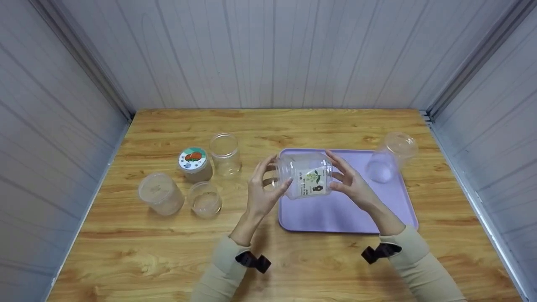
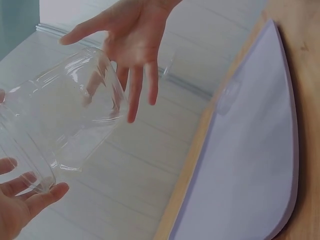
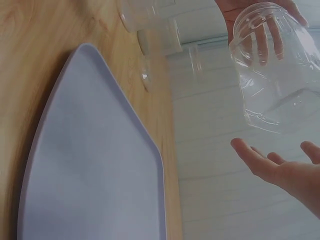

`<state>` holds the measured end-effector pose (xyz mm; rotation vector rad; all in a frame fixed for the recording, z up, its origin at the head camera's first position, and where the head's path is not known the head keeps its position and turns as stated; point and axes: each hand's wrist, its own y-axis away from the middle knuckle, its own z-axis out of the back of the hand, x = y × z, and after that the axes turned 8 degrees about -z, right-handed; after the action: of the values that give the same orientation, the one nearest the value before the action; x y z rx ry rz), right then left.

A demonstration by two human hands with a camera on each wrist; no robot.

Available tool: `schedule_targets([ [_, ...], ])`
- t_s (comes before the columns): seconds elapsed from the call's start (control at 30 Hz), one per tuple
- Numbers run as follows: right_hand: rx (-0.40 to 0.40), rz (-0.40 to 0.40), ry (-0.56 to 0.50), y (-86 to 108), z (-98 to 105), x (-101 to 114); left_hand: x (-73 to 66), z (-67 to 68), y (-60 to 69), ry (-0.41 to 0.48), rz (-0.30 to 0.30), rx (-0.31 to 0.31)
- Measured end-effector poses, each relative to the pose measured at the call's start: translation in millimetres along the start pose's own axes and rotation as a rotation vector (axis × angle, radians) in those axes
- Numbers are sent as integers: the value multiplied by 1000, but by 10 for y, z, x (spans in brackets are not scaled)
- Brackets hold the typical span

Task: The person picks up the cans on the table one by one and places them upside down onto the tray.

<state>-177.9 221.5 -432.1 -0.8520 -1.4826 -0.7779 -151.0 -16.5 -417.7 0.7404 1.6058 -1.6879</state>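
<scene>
A clear plastic jar (image 1: 298,167) with a plant-pictured label lies sideways in the air above the purple tray (image 1: 348,218). Its ridged neck end is gripped by my left hand (image 1: 262,193), thumb on the near side and fingers behind. My right hand (image 1: 356,188) is at the base end with fingers spread; the right wrist view shows a gap between the thumb of this hand (image 3: 285,172) and the jar (image 3: 280,85). In the left wrist view, the right hand (image 2: 135,45) is spread beyond the base of the jar (image 2: 65,115).
Left of the tray stand several containers: a clear jar (image 1: 226,161), a tub with a printed lid (image 1: 193,159), a frosted jar (image 1: 161,195) and a small clear cup (image 1: 205,201). Another clear container (image 1: 382,167) is at the tray's back right corner. Panel walls enclose the wooden table (image 1: 168,260).
</scene>
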Motion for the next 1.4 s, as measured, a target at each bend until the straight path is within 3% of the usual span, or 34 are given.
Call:
schedule_targets([
  [0.27, 87, 14, -111, -16, -9, -35, 26, -56, 25, 48, -4, 10],
  [0.87, 60, 30, -266, 4, -103, -59, 49, -112, 53, 102, 10, 10],
  [1.1, -12, 47, -214, 10, -121, -52, 57, -110, 49, 150, 46, 56],
  [1.4, -111, 104, -96, 26, -126, -4, 58, -79, 26, 107, -20, 127],
])
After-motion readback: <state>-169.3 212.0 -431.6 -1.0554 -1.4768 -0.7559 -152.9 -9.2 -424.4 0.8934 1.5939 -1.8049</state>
